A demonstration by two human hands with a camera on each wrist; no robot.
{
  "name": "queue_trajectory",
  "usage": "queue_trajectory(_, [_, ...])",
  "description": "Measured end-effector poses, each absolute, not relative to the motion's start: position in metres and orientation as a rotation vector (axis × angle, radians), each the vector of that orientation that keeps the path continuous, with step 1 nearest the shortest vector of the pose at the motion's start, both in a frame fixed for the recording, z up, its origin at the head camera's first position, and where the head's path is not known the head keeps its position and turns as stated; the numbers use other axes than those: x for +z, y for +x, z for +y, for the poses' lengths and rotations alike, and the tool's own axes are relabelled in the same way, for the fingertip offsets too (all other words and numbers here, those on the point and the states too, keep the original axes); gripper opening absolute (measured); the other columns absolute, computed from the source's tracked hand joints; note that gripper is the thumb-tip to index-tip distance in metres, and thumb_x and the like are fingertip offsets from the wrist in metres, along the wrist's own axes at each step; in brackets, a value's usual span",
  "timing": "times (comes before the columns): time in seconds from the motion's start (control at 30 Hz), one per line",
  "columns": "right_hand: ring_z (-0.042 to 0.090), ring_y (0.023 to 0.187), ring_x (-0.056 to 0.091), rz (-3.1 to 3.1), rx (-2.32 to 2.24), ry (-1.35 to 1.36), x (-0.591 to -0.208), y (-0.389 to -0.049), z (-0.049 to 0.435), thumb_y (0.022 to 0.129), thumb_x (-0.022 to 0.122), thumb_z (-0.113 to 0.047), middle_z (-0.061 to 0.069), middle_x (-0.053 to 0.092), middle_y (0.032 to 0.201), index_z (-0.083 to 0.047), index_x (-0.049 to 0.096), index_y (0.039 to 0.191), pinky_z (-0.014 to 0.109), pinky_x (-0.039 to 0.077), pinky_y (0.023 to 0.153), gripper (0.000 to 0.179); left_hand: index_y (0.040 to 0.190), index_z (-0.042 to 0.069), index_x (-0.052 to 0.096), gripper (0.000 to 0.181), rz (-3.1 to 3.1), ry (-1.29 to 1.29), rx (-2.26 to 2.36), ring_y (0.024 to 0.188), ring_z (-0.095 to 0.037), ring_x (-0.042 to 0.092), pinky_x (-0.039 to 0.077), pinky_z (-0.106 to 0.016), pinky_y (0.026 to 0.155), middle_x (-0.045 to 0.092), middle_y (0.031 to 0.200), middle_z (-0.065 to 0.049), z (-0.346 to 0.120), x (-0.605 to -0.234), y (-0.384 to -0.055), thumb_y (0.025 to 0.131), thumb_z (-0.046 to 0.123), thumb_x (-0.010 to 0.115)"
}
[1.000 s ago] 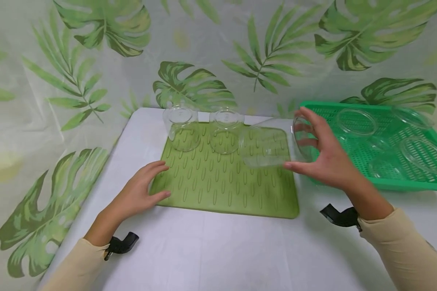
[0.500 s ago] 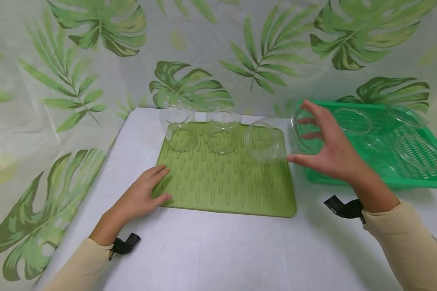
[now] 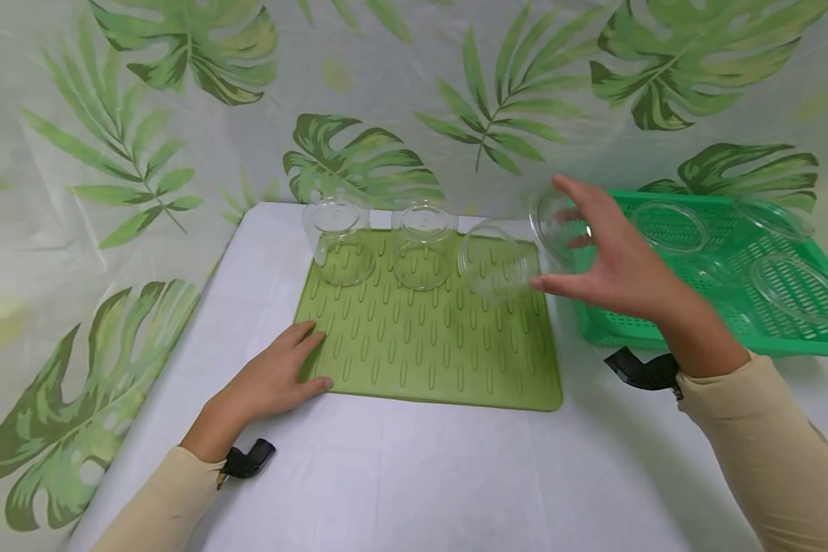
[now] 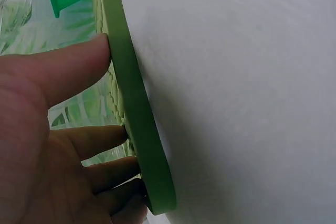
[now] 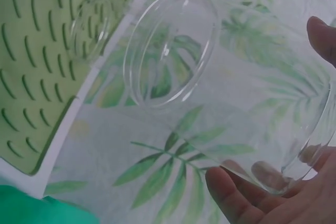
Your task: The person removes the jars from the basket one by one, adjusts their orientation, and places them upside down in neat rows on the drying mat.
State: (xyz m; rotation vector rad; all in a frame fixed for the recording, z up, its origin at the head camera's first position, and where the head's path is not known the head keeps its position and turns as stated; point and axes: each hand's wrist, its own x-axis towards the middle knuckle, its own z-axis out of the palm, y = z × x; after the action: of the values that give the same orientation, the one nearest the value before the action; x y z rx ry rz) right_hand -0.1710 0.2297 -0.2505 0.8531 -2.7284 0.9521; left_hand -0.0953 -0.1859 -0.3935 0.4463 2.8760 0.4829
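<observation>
My right hand [image 3: 621,264] grips a clear glass cup [image 3: 493,264] near one end, thumb on the near side and fingers on the far side. The cup lies on its side in the air over the right back of a green ridged mat [image 3: 421,345]. In the right wrist view, the glass cup [image 5: 247,108] has a round rimmed end pointing away from the hand. My left hand [image 3: 269,383] rests at the mat's left front corner, and in the left wrist view its thumb and fingertips touch the mat's edge [image 4: 134,87].
Two more clear glass cups, the left cup [image 3: 345,245] and the middle cup [image 3: 424,249], stand at the mat's back edge. A green plastic basket [image 3: 662,330] at the right holds several clear glass pieces. A leaf-patterned sheet [image 3: 386,61] hangs behind the white table [image 3: 400,475].
My right hand has raised the glass cup and moved it back, turning its far end more toward the camera. My left hand has shifted slightly right and down onto the mat's corner.
</observation>
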Motion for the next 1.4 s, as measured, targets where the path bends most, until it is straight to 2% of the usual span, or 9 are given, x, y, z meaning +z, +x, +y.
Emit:
queue_trajectory(0.13, [0.024,0.121,0.042,-2.771,0.981,0.837,-0.247,-0.175,0.227,0.069,0.08,-0.026,0.0,0.022,0.149,-0.04,0.011,0.144,0.05,0.045,0.087,0.103,0.141,0.003,0.032,0.078,2.865,0.449,0.469,0.139,-0.035,0.023,0.031,-0.05,0.108,0.022,0.15,-0.018,-0.184,-0.394,-0.096,0.083,0.046,0.06])
queue_trajectory(0.43, [0.028,0.124,0.039,-2.917,0.856,0.782,-0.245,-0.188,0.226,0.072,0.074,-0.042,0.003,0.016,0.151,-0.039,0.005,0.145,0.052,0.043,0.086,0.101,0.142,0.005,0.03,0.08,2.874,0.446,0.485,0.139,-0.036,0.021,0.03,-0.051,0.108,0.023,0.149,-0.019,-0.184,-0.391,-0.097,0.082,0.045,0.063])
queue_trajectory(0.73, [0.033,0.125,0.037,-3.045,0.725,0.726,-0.247,-0.206,0.221,0.068,0.07,-0.058,0.01,0.015,0.15,-0.037,0.002,0.146,0.058,0.04,0.084,0.105,0.142,0.004,0.032,0.077,2.879,0.462,0.483,0.138,-0.036,0.022,0.031,-0.051,0.107,0.024,0.149,-0.02,-0.186,-0.392,-0.097,0.082,0.043,0.062])
queue_trajectory(1.07, [0.037,0.126,0.036,-3.116,0.749,0.688,-0.255,-0.22,0.219,0.066,0.069,-0.061,0.009,0.009,0.153,-0.038,0.002,0.146,0.061,0.038,0.089,0.107,0.141,0.005,0.032,0.078,2.88,0.446,0.501,0.138,-0.036,0.024,0.032,-0.052,0.105,0.025,0.149,-0.019,-0.183,-0.394,-0.097,0.081,0.043,0.063])
queue_trajectory(1.4, [0.037,0.131,0.031,-3.165,0.767,0.666,-0.266,-0.231,0.215,0.069,0.069,-0.058,0.01,0.007,0.153,-0.036,0.001,0.146,0.061,0.035,0.095,0.105,0.142,0.006,0.031,0.079,2.868,0.419,0.5,0.138,-0.035,0.022,0.032,-0.052,0.106,0.023,0.15,-0.018,-0.183,-0.396,-0.098,0.081,0.043,0.064])
